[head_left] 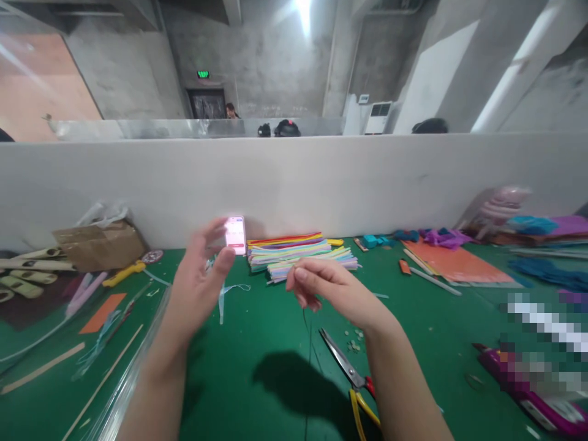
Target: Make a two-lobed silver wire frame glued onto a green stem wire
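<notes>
My left hand (202,269) is raised over the green table, thumb and fingers apart, with nothing visible between them. Behind its fingertips a lit phone (236,236) leans against the white partition. My right hand (328,285) is closed in a pinch, and a thin dark wire (304,320) hangs down from its fingers. Past that hand lies a bundle of coloured fuzzy strips (289,251). Below it on the table are scissors (342,358) with red handles, a yellow-handled tool (358,413) partly behind my right forearm, and small pale bits (353,343).
On the left stand a cardboard box (98,245) and a yellow tool (124,273), with clear plastic film (133,361) nearer. To the right lie orange sheets (463,260), an orange cutter (405,266) and a magenta tool (519,380). A white partition (294,184) closes off the back.
</notes>
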The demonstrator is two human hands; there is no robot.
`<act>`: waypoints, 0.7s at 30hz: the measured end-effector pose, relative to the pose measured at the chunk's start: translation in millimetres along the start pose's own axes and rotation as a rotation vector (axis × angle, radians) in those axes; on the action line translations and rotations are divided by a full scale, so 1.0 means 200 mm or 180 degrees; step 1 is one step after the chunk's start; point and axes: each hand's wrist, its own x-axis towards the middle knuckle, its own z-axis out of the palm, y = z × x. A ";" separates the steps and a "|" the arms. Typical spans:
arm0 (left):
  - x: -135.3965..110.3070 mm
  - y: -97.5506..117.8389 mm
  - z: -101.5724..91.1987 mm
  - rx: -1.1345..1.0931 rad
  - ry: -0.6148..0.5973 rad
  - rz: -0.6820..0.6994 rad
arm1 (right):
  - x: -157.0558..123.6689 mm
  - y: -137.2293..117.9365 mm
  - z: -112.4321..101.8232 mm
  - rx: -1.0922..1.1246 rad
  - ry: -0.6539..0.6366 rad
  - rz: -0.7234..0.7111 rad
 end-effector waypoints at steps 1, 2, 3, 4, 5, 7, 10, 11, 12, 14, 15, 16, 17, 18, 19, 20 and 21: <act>0.00 0.01 -0.01 -0.0010 -0.0266 -0.0045 | 0.00 0.00 0.00 -0.0082 -0.0119 0.0092; -0.01 0.03 -0.02 -0.0014 -0.0543 -0.0095 | 0.00 0.00 0.01 -0.0141 -0.0214 0.0159; -0.01 0.04 -0.01 -0.0008 -0.0783 -0.0142 | 0.00 0.00 0.02 -0.0179 -0.0291 0.0209; -0.02 0.05 0.01 0.0010 -0.0973 -0.0179 | 0.01 0.01 0.03 -0.0193 -0.0358 0.0246; -0.02 0.06 0.03 0.0034 -0.1127 -0.0201 | 0.02 0.02 0.04 -0.0184 -0.0421 0.0275; -0.03 0.07 0.07 0.0090 -0.1357 -0.0219 | 0.04 0.05 0.07 -0.0095 -0.0540 0.0315; -0.02 0.06 0.10 0.0142 -0.1448 -0.0261 | 0.07 0.08 0.10 0.0155 -0.0646 0.0328; -0.02 0.05 0.10 0.0126 -0.1418 -0.0274 | 0.07 0.09 0.11 0.0250 -0.0672 0.0325; -0.01 0.05 0.10 0.0092 -0.1389 -0.0283 | 0.08 0.10 0.12 0.0343 -0.0699 0.0318; -0.01 0.05 0.09 -0.0034 -0.1358 -0.0294 | 0.08 0.10 0.13 0.0503 -0.0742 0.0288; 0.00 0.05 0.08 -0.0118 -0.1343 -0.0305 | 0.07 0.10 0.14 0.0562 -0.0738 0.0259; 0.00 0.05 0.08 -0.0210 -0.1323 -0.0325 | 0.07 0.10 0.15 0.0608 -0.0698 0.0219; 0.00 0.05 0.09 -0.0302 -0.1296 -0.0352 | 0.07 0.09 0.16 0.0647 -0.0625 0.0171; -0.01 0.06 0.09 -0.0386 -0.1269 -0.0380 | 0.07 0.09 0.16 0.0680 -0.0530 0.0123; -0.01 0.06 0.10 -0.0454 -0.1241 -0.0404 | 0.07 0.09 0.17 0.0711 -0.0434 0.0082; -0.01 0.06 0.11 -0.0497 -0.1207 -0.0423 | 0.08 0.08 0.17 0.0742 -0.0350 0.0058; -0.01 0.05 0.12 -0.0512 -0.1150 -0.0434 | 0.08 0.08 0.18 0.0776 -0.0289 0.0057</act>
